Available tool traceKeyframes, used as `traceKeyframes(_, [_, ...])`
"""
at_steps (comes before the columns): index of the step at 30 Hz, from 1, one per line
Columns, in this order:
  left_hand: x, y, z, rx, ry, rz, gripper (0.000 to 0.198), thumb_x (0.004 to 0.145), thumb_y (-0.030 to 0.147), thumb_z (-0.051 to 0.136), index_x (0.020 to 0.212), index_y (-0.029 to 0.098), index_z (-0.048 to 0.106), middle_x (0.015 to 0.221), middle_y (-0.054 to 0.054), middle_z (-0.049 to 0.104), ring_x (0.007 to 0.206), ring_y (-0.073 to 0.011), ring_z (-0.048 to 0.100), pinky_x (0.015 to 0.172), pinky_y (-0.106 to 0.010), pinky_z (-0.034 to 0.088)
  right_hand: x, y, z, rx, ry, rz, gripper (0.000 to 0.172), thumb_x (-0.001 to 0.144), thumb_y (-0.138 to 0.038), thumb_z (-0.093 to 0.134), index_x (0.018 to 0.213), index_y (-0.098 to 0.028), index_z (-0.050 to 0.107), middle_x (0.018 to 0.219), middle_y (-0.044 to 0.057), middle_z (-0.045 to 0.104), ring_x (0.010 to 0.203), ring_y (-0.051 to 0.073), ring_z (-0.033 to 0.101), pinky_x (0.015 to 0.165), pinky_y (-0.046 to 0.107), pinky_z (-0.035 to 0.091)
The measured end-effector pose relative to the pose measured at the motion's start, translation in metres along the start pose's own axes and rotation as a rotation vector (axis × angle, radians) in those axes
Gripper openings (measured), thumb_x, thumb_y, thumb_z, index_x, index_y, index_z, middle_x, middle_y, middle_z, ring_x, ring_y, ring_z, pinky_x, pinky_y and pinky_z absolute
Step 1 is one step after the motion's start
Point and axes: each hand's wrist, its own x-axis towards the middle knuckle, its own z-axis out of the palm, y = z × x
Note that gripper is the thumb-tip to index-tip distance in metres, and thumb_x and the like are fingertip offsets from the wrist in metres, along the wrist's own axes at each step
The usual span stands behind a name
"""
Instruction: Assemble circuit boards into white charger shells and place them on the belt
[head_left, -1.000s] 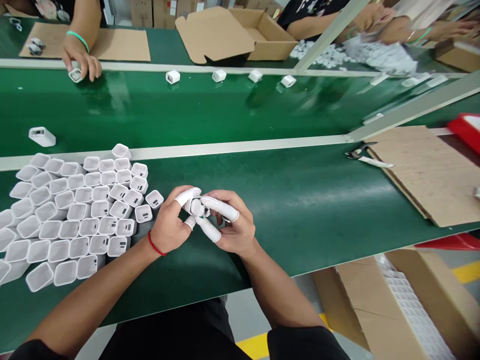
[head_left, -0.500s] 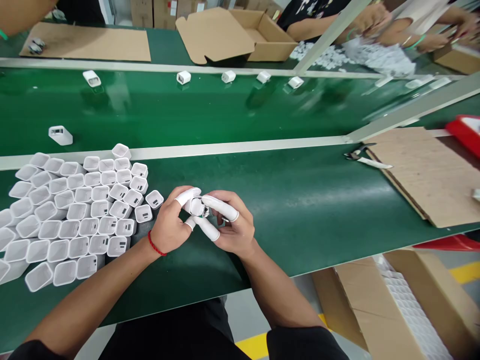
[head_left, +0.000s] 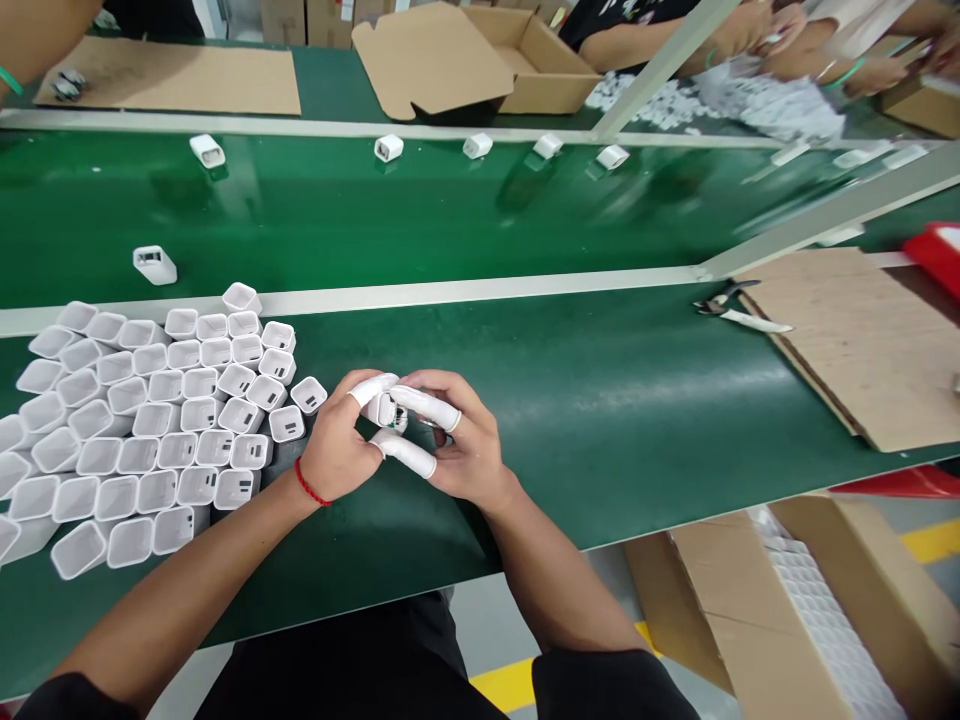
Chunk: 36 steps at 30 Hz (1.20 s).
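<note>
Both of my hands meet over the near green table, pinching one small white plastic charger shell [head_left: 388,409] between them. My left hand [head_left: 341,450], with a red cord at the wrist, grips it from the left with fingertips in white finger cots. My right hand [head_left: 457,450] closes on it from the right, also in finger cots. A small dark part shows inside the shell. Just left of my hands stands a packed cluster of several empty white shells [head_left: 150,420], open ends up.
Beyond a white rail runs a green conveyor belt [head_left: 450,220] carrying several white shells [head_left: 154,264]. Cardboard sheet [head_left: 847,340] and cutters [head_left: 739,305] lie at right. Open cartons [head_left: 480,60] and other people's arms sit at the far side. A box of white parts [head_left: 817,620] stands below right.
The shells on the conveyor have drifted right. The other person's hand at far left has withdrawn from the belt. My hands stay closed on the same shell, shifted slightly up.
</note>
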Motion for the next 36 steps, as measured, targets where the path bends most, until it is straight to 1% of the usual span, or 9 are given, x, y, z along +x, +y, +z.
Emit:
traceKeyframes(5, [0.000, -0.001, 0.000, -0.092, -0.007, -0.032, 0.045, 0.076, 0.009, 0.062, 0.120, 0.018, 0.055, 0.117, -0.011, 0.058, 0.105, -0.0243, 0.060, 0.090, -0.037, 0.053, 0.001, -0.004, -0.002, 0.047, 0.049, 0.139, 0.046, 0.088, -0.038, 0.070, 0.130, -0.026, 0.054, 0.113, 0.011, 0.054, 0.066, 0.013, 0.054, 0.055, 0.028, 0.052])
traceKeyframes(8, [0.001, 0.002, -0.002, -0.109, -0.011, -0.013, 0.042, 0.080, 0.014, 0.066, 0.120, 0.019, 0.056, 0.117, -0.011, 0.059, 0.107, -0.0245, 0.060, 0.092, -0.038, 0.052, 0.003, -0.004, -0.004, 0.080, -0.022, 0.310, 0.040, 0.091, -0.046, 0.064, 0.121, -0.020, 0.058, 0.108, 0.010, 0.057, 0.063, 0.012, 0.050, 0.059, 0.030, 0.051])
traceKeyframes(10, [0.003, 0.003, -0.003, -0.073, 0.001, 0.017, 0.040, 0.080, 0.016, 0.068, 0.119, 0.019, 0.058, 0.115, -0.010, 0.061, 0.107, -0.0242, 0.060, 0.092, -0.038, 0.051, 0.005, -0.004, -0.005, 0.114, -0.126, 0.450, 0.044, 0.090, -0.053, 0.061, 0.115, -0.017, 0.059, 0.096, 0.008, 0.061, 0.066, 0.015, 0.052, 0.064, 0.031, 0.050])
traceKeyframes(13, [0.004, 0.005, -0.004, 0.002, 0.017, 0.056, 0.039, 0.080, 0.015, 0.068, 0.117, 0.018, 0.059, 0.112, -0.010, 0.063, 0.105, -0.0233, 0.059, 0.091, -0.038, 0.052, 0.007, -0.004, -0.005, 0.183, -0.254, 0.654, 0.051, 0.085, -0.064, 0.060, 0.096, -0.014, 0.061, 0.072, 0.002, 0.057, 0.061, 0.015, 0.049, 0.056, 0.028, 0.044])
traceKeyframes(16, [0.004, 0.005, -0.003, 0.048, 0.012, 0.059, 0.037, 0.078, 0.015, 0.067, 0.115, 0.018, 0.060, 0.110, -0.009, 0.063, 0.104, -0.0236, 0.058, 0.089, -0.039, 0.052, 0.007, -0.006, -0.003, 0.225, -0.242, 0.774, 0.053, 0.079, -0.068, 0.064, 0.077, -0.015, 0.054, 0.063, 0.000, 0.051, 0.056, 0.013, 0.043, 0.051, 0.025, 0.036])
traceKeyframes(23, [0.004, 0.005, -0.002, 0.071, 0.004, 0.062, 0.037, 0.079, 0.013, 0.064, 0.115, 0.019, 0.060, 0.108, -0.008, 0.065, 0.103, -0.0236, 0.058, 0.089, -0.041, 0.053, 0.006, -0.003, 0.002, 0.361, -0.222, 0.853, 0.052, 0.074, -0.063, 0.071, 0.083, -0.015, 0.054, 0.073, 0.000, 0.050, 0.064, 0.014, 0.042, 0.058, 0.026, 0.036])
traceKeyframes(26, [0.004, 0.006, -0.002, 0.079, -0.006, 0.069, 0.036, 0.078, 0.013, 0.067, 0.113, 0.018, 0.061, 0.107, -0.007, 0.065, 0.102, -0.0227, 0.058, 0.087, -0.038, 0.053, 0.005, -0.002, 0.005, 0.436, -0.171, 0.889, 0.050, 0.072, -0.060, 0.074, 0.083, -0.015, 0.053, 0.073, -0.001, 0.049, 0.065, 0.013, 0.042, 0.060, 0.026, 0.037])
traceKeyframes(29, [0.004, 0.006, -0.002, 0.068, -0.022, 0.060, 0.038, 0.077, 0.015, 0.071, 0.114, 0.018, 0.061, 0.108, -0.007, 0.065, 0.102, -0.0218, 0.057, 0.088, -0.036, 0.053, 0.005, -0.003, 0.008, 0.463, -0.122, 0.891, 0.049, 0.072, -0.058, 0.075, 0.080, -0.016, 0.053, 0.071, -0.001, 0.047, 0.064, 0.013, 0.041, 0.059, 0.025, 0.036])
traceKeyframes(36, [0.004, 0.005, -0.002, 0.046, -0.014, 0.072, 0.045, 0.076, 0.014, 0.073, 0.119, 0.017, 0.059, 0.110, -0.008, 0.064, 0.104, -0.0217, 0.057, 0.088, -0.036, 0.054, 0.003, 0.000, 0.011, 0.645, -0.113, 0.931, 0.047, 0.073, -0.056, 0.076, 0.083, -0.016, 0.054, 0.070, 0.000, 0.050, 0.054, 0.010, 0.039, 0.050, 0.023, 0.035])
